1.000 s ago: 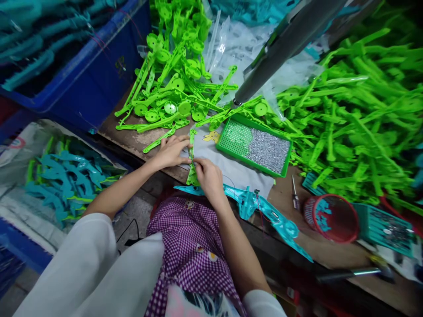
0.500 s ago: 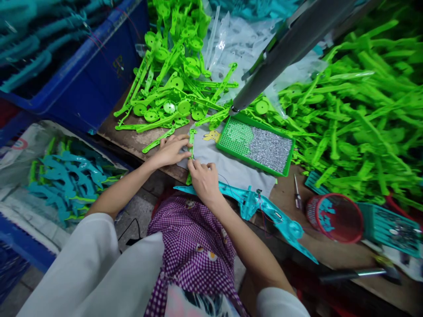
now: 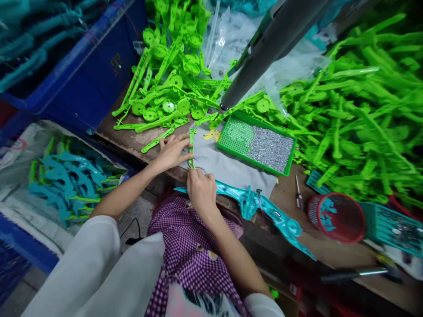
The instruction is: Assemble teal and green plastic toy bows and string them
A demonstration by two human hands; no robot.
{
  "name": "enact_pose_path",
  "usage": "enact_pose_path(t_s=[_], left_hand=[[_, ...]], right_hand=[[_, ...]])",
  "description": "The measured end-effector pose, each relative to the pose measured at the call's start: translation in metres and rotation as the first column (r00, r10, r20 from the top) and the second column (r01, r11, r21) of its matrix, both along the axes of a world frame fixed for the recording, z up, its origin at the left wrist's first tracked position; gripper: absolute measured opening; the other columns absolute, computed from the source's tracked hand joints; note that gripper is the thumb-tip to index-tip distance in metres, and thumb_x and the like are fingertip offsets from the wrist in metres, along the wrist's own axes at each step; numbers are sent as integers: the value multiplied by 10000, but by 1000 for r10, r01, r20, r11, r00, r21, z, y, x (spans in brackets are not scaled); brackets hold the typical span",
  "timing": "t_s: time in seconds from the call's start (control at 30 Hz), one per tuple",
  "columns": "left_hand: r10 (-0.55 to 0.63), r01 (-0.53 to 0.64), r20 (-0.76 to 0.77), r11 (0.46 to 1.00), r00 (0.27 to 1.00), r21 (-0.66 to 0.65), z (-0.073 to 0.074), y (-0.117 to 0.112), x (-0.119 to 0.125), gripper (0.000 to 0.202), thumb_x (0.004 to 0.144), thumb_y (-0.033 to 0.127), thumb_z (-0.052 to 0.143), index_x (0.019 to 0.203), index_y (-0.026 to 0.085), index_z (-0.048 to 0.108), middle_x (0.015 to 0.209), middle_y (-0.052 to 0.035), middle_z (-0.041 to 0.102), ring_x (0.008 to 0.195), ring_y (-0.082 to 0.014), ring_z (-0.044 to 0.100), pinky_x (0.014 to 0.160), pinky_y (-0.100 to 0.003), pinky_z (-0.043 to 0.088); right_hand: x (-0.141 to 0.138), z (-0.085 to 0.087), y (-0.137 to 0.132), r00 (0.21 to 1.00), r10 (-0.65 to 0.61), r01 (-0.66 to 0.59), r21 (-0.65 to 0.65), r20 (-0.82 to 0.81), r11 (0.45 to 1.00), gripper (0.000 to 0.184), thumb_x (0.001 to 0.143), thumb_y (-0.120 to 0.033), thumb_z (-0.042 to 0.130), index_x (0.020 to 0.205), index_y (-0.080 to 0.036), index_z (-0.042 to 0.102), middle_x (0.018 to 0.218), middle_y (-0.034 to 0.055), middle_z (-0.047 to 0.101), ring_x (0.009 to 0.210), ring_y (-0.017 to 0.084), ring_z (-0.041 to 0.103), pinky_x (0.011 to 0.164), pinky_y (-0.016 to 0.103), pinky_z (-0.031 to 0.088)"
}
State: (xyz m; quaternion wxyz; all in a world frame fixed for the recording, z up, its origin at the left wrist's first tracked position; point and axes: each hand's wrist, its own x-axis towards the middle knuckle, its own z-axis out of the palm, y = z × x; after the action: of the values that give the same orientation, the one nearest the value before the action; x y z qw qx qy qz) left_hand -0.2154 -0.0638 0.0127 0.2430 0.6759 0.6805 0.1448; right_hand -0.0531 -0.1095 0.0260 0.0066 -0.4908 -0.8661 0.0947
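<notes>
A narrow green plastic part (image 3: 191,145) lies on a grey cloth (image 3: 228,167) at the front edge of the bench. My left hand (image 3: 172,150) rests on its upper half, fingers curled against it. My right hand (image 3: 201,189) pinches the part's lower end at the bench edge. A teal plastic piece (image 3: 251,202) with thin wires lies just right of my right hand. Behind the cloth stands a green tray (image 3: 257,143) holding many small silver screws.
Heaps of green parts (image 3: 172,83) and green parts (image 3: 357,110) cover the back of the bench. A grey pole (image 3: 264,48) slants over the tray. A red basket (image 3: 337,218), a screwdriver (image 3: 298,193), a blue crate (image 3: 86,66) and a sack of teal parts (image 3: 69,180) lie around.
My right hand has slid down the green part toward me, to the bench edge. My left hand has stayed on the part's upper half.
</notes>
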Motion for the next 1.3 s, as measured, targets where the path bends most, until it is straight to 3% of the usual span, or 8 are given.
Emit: enact_pose_path(t_s=[0.23,0.43,0.53,0.7,0.87,0.93,1.13,1.3], left_hand=[[-33,33,-12,999,999,10,-1,-8,1,465,822,612,573,1166,300,591,1495,-29,409,1287,-353,357,997,-557,224],[-34,34,7,999,999,20,-5,-10,2,463,838,601,559,1195,305,564,1514,-25,379,1311,-349,333,1014,-582,195],[-22,22,13,1000,1000,11,-6,-10,2,484,826,625,559,1190,305,560,1509,-28,386,1307,-353,339,1010,-583,206],[-10,10,1,1000,1000,2,-4,-11,3,493,819,627,567,1188,300,563,1508,-30,389,1310,-368,329,1016,-590,207],[0,0,-14,1000,1000,-11,-1,-12,5,486,811,581,603,1205,299,558,1513,-30,385,1320,-369,321,1027,-597,185],[11,-11,-26,1000,1000,-4,-1,-13,6,486,806,571,617,1202,295,560,1503,-28,401,1319,-359,329,1032,-584,186],[-6,7,-41,1000,999,26,-5,-15,5,541,798,620,598,1225,292,552,1497,-36,412,1306,-355,349,1031,-573,193],[-24,25,-40,999,999,31,-9,-15,2,614,783,676,573,1260,291,532,1509,-47,392,1305,-348,345,1037,-578,178]], right_hand=[[1,-11,-3,998,58,-59,31,30,998,245,960,-170,371,998,-153,613,875,79,647,744,188,575,741,340,288],[26,-7,-5,984,148,-137,110,-96,984,308,982,-214,355,1128,-146,617,812,64,665,721,174,574,717,297,323],[34,-6,-7,990,96,-93,33,-103,995,302,978,-226,370,1085,-162,645,855,71,700,720,166,598,700,286,338],[34,1,-2,991,-3,-24,-192,-136,981,315,954,-215,407,1185,-181,619,1036,81,722,811,182,655,719,278,382],[32,16,14,952,-101,-29,-416,-287,909,313,943,-276,430,1135,-183,658,868,54,744,751,175,671,689,264,413],[33,17,20,953,-76,-63,-437,-294,897,306,937,-276,439,1116,-183,668,830,53,741,738,178,669,692,269,416],[44,7,31,965,84,-177,-380,-249,908,266,943,-242,420,1050,-184,656,1017,93,727,854,195,667,753,286,415],[48,7,35,967,20,-121,-391,-253,913,221,934,-264,456,1048,-178,625,785,49,710,671,159,622,648,261,374]])
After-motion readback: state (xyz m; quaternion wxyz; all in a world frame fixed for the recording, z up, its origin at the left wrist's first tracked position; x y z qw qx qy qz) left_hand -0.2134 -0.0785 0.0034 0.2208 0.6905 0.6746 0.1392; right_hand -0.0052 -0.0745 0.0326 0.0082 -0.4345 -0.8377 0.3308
